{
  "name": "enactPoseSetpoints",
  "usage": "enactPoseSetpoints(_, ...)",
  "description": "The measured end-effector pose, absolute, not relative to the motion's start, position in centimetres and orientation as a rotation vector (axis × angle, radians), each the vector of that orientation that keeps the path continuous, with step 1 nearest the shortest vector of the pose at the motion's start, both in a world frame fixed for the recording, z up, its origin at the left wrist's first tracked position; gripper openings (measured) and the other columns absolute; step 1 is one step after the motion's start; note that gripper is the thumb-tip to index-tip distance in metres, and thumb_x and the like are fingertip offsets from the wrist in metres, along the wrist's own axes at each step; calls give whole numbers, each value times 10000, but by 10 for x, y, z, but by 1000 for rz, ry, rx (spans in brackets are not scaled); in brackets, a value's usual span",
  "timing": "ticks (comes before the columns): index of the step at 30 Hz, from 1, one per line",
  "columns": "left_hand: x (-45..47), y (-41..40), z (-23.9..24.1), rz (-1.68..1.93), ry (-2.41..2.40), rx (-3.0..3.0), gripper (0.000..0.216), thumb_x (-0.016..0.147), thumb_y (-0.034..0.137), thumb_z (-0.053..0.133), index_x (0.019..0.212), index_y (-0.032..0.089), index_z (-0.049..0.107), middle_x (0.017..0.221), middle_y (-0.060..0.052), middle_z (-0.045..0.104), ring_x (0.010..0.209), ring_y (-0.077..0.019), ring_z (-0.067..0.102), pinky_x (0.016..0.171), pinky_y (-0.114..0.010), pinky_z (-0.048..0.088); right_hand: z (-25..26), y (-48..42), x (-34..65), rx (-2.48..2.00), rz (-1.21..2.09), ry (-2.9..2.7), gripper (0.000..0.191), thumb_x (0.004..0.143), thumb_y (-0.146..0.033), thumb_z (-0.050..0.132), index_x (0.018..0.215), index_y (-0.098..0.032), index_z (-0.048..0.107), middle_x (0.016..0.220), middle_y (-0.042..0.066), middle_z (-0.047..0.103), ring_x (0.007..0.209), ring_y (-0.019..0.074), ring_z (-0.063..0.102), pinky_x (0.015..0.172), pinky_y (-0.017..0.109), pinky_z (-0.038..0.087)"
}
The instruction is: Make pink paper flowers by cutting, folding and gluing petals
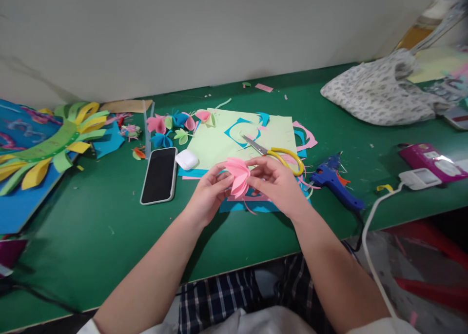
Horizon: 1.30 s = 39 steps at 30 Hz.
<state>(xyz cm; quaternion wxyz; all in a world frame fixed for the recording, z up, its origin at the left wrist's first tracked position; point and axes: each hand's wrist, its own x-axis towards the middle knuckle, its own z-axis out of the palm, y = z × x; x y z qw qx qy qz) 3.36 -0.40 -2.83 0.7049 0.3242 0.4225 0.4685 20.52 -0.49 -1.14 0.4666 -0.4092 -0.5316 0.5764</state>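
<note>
Both my hands hold a pink folded paper flower (237, 176) just above the green table (109, 217). My left hand (208, 192) pinches its left side with closed fingers. My right hand (278, 180) grips its right side, fingers curled around the petals. Under the hands lie blue and pink paper scraps (252, 205) and a light green sheet (219, 139). Yellow-handled scissors (278, 153) rest on that sheet just beyond my right hand.
A blue glue gun (334, 180) lies right of my hands. A phone (160, 174) and white earbud case (186, 159) sit to the left. Small paper flowers (175, 127) lie behind them. A green-and-yellow paper decoration (54, 144) fills the far left, a patterned cloth bag (380, 92) the back right.
</note>
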Motion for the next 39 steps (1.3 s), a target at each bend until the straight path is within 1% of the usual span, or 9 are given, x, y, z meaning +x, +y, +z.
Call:
enactPoseSetpoints(5, 35, -3, -32, 1075, 976, 788, 346, 708, 248, 713, 1030, 222, 586, 739, 24, 606, 588, -70, 555, 539, -176, 461, -15, -4, 204, -1022, 1399, -1310, 250, 789, -187, 608, 1033, -241, 587, 749, -24, 615, 643, 90, 584, 553, 206, 530)
enactPoseSetpoints(7, 35, -5, -33, 1196, 1075, 976, 394, 742, 273, 681, 1114, 243, 554, 904, -18, 627, 719, -105, 593, 596, -203, 491, -16, -4, 203, -1067, 1329, -1332, 256, 791, -179, 599, 1039, -236, 577, 732, -28, 613, 629, 91, 583, 567, 220, 523)
enactPoseSetpoints(9, 33, -8, -33, 1420, 1215, 1337, 453, 763, 271, 657, 1193, 263, 515, 1101, -58, 583, 893, -156, 590, 697, -262, 515, -17, -4, 203, -1120, 1254, -1349, 263, 789, -175, 597, 1044, -233, 568, 721, -31, 615, 623, 94, 587, 580, 231, 516)
enactPoseSetpoints(11, 31, -10, -32, 1579, 1332, 1805, 482, 747, 232, 669, 1203, 269, 519, 1181, -71, 533, 1011, -202, 554, 805, -330, 504, -18, -4, 203, -1155, 1198, -1371, 266, 791, -174, 592, 1049, -233, 563, 714, -31, 616, 624, 100, 591, 577, 233, 511)
enactPoseSetpoints(14, 28, -12, -32, 1447, 1405, 2317, 419, 734, 193, 684, 1133, 258, 579, 1168, -81, 523, 1065, -234, 526, 881, -374, 469, -18, -5, 202, -1160, 1115, -1427, 269, 795, -159, 579, 1051, -237, 569, 723, -27, 619, 633, 102, 594, 568, 223, 511)
enactPoseSetpoints(20, 27, -8, -35, 1274, 1445, 2575, 284, 792, 179, 610, 1067, 252, 612, 1147, -94, 555, 1055, -236, 530, 869, -380, 455, -18, -6, 202, -1159, 981, -1569, 296, 815, -143, 546, 1091, -247, 573, 749, -18, 625, 628, 104, 602, 536, 206, 513)
enactPoseSetpoints(27, 30, -7, -35, 1279, 1530, 2374, 116, 785, 231, 649, 897, 213, 625, 963, -51, 597, 937, -184, 565, 834, -325, 449, -17, -9, 198, -1157, 807, -1768, 329, 834, -122, 525, 1139, -240, 562, 809, -1, 659, 727, 129, 637, 669, 253, 531)
enactPoseSetpoints(32, 30, -7, -32, 1185, 1583, 2336, 130, 788, 282, 652, 886, 206, 614, 855, -26, 606, 865, -176, 557, 786, -316, 433, -17, -9, 196, -1133, 765, -1844, 320, 847, -109, 497, 1138, -232, 548, 896, 19, 685, 758, 141, 647, 702, 282, 539)
enactPoseSetpoints(39, 31, -6, -31, 1165, 1614, 2279, 152, 782, 298, 659, 883, 206, 593, 846, -24, 606, 857, -180, 549, 777, -320, 425, -19, -8, 197, -1100, 742, -1865, 345, 843, -95, 495, 1158, -230, 535, 940, 17, 685, 747, 127, 637, 702, 267, 539)
